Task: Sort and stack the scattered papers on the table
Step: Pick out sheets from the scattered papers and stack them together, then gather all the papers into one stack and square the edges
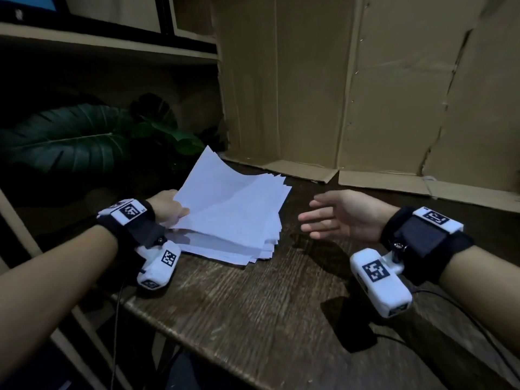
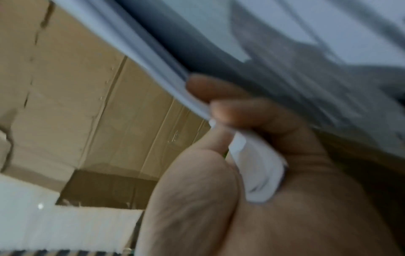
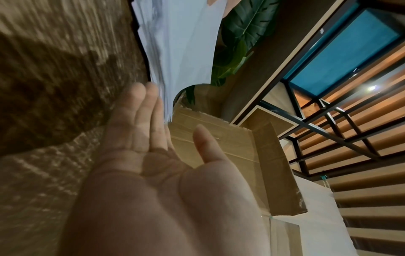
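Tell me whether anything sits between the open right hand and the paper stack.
Nothing visible does. The right hand hovers open beside the paper stack, with only bare wooden table between them. The left hand pinches lifted sheets at the stack's far side, clear of that path.

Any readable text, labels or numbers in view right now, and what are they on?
No legible text in any view.
Wrist camera units: the left one and the right one carry square black-and-white marker patterns, no letters or digits.
Papers gripped by the left hand: faint grey marks, too blurred to read.
Cardboard: no print visible.
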Demonstrator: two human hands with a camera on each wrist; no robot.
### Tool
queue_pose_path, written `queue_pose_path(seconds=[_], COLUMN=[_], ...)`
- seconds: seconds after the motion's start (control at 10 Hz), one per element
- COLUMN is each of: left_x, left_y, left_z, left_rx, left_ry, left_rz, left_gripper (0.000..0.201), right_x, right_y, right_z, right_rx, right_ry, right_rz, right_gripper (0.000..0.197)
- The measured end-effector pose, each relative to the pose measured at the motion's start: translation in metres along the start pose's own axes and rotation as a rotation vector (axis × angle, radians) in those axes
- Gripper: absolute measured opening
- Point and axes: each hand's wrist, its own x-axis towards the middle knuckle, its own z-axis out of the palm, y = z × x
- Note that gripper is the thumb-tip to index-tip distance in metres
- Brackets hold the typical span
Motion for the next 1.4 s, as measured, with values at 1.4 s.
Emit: queue_pose_path(seconds=[1.4], left_x=[-0.017], left_y=[0.067], left_z=[0.036], left_rx=[0.275], left_ry=[-0.222], left_rz=[-0.13], left_gripper=[0.032], right_x=[0.042], right_y=[0.01], right_z=[0.01], right_rx=[-0.617], right_ry=[0.178], right_rz=[0.109], right_gripper=[0.03])
